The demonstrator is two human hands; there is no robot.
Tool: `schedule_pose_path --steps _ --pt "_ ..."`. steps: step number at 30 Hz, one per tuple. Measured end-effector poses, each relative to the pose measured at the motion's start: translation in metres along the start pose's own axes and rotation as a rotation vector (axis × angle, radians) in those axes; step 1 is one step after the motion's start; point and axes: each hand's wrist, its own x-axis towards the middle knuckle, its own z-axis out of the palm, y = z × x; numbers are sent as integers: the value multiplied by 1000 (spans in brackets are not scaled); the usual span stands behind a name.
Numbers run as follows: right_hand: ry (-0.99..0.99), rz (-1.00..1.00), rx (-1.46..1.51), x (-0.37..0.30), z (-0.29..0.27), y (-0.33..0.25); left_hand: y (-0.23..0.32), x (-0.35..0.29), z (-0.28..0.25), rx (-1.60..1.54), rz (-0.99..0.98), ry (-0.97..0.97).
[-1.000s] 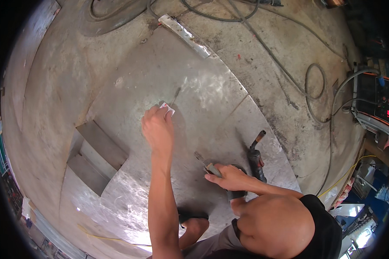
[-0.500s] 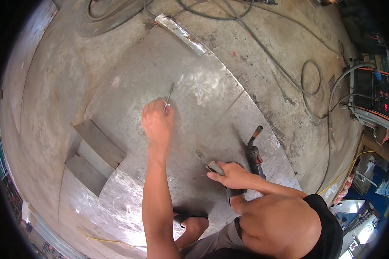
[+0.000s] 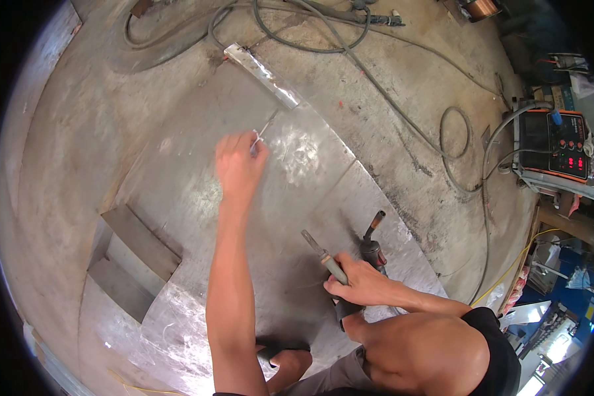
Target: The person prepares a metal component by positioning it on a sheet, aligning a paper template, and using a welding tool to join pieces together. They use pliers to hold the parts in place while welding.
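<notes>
My left hand point(image 3: 239, 165) is closed around a thin metal rod point(image 3: 266, 124) with a whitish part at the fingers. The rod's far end points toward a bright metal strip at the sheet's far edge. Both hands are over a large grey metal sheet point(image 3: 198, 178). Nearer to me, my right hand point(image 3: 358, 280) grips a grey-handled tool with a flat metal blade point(image 3: 315, 241), pointing away and left. Beside that hand, a black torch-like tool with a brownish tip point(image 3: 374, 247) rests on the sheet. My fingers partly hide both held things.
A bent metal channel point(image 3: 135, 261) lies at the left of the sheet. The bright metal strip point(image 3: 264, 76) sits at its far edge. Dark cables point(image 3: 402, 99) loop across the concrete floor to a control box with a lit display point(image 3: 553, 145) at right. My feet point(image 3: 290, 363) are close by.
The whole view has shifted slightly. My left hand has moved farther out with the rod, nearer the bright strip. The blade in my right hand has swung to point more away from me.
</notes>
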Motion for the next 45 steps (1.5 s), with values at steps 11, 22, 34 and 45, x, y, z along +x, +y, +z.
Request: schedule_pose_path --steps 11,22,34,45 --pt "378 -31 76 53 -39 -34 -14 38 12 83 96 -102" --pt "616 -128 -22 125 -76 -74 -21 51 9 -15 -61 -184" --pt "616 -213 92 166 -88 -94 -21 49 14 -3 -59 -147" --pt "789 -425 143 174 -72 -78 -19 47 11 4 -59 -166"
